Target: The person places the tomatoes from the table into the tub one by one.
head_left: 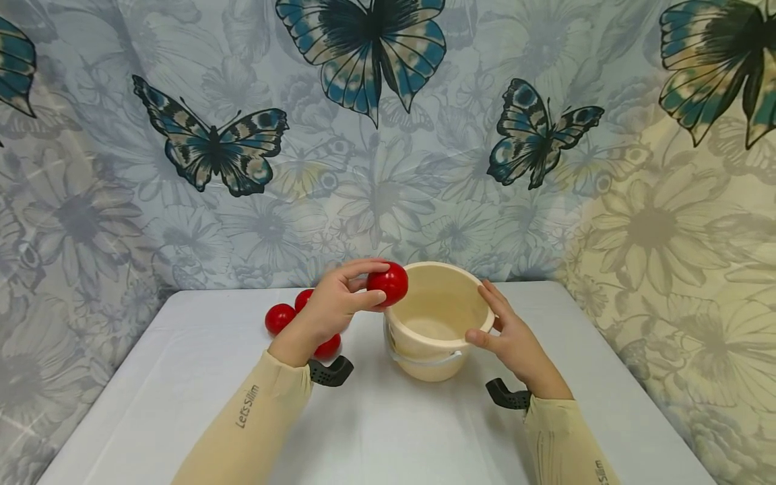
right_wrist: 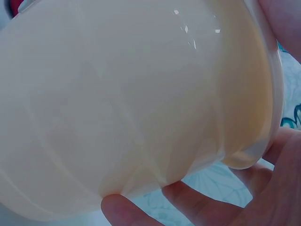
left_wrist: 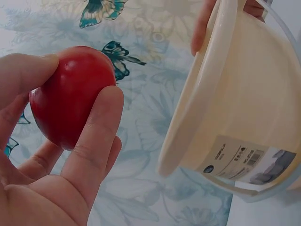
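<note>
White surface (head_left: 376, 431); butterfly-print backdrop (head_left: 388, 175) at 12 o'clock. Bucket (head_left: 441, 306) axis roughly upright, mouth up; left hand (head_left: 332, 300) pinches red ball (head_left: 391, 283), right hand (head_left: 518, 345) grips bucket.

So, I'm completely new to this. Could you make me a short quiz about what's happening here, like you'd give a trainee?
1. What does each hand hold?
2. True or false: the handle of the bucket stands up over its opening.
3. Where are the other red balls that you can see?
A) inside the bucket
B) on the table, to the left of the bucket
C) in the right hand

Key:
1. The left hand holds a red ball near the bucket's rim; the right hand holds the bucket by its rim.
2. False: it hangs down against the side.
3. B
</note>
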Available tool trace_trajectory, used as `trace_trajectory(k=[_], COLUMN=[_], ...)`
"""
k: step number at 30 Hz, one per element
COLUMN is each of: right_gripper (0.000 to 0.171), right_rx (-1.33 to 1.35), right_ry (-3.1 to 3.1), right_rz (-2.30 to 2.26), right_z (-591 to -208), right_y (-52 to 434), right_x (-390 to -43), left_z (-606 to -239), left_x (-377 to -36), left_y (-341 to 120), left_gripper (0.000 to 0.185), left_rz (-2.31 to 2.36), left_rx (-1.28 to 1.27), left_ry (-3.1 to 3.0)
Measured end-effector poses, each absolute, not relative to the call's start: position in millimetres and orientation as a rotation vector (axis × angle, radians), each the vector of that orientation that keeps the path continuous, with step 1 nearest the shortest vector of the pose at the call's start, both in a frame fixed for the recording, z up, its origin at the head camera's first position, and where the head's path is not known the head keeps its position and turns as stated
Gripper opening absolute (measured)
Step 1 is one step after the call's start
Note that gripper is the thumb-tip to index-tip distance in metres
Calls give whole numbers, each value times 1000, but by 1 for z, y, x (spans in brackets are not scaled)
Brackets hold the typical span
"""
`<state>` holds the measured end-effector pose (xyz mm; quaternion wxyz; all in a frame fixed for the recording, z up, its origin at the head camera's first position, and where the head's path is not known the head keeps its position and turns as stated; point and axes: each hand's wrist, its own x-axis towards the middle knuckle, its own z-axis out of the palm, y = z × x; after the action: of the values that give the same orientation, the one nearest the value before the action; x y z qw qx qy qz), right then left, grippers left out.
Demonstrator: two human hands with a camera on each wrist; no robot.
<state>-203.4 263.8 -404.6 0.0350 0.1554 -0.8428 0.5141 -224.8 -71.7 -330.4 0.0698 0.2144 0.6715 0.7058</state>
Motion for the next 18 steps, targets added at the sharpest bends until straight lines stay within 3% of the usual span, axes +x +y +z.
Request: trace_trajectory(k=[18], right_gripper=[90], right_rx=[471], right_ry=[-2592], right_rz=[1574], right_z=[-403], right_y=[261], right_x=[-203], left_z=[-333], left_x=[-241], left_y=[-37], left_gripper=[44], left_rz=[2221], left_rx=[717], left_ry=[1800])
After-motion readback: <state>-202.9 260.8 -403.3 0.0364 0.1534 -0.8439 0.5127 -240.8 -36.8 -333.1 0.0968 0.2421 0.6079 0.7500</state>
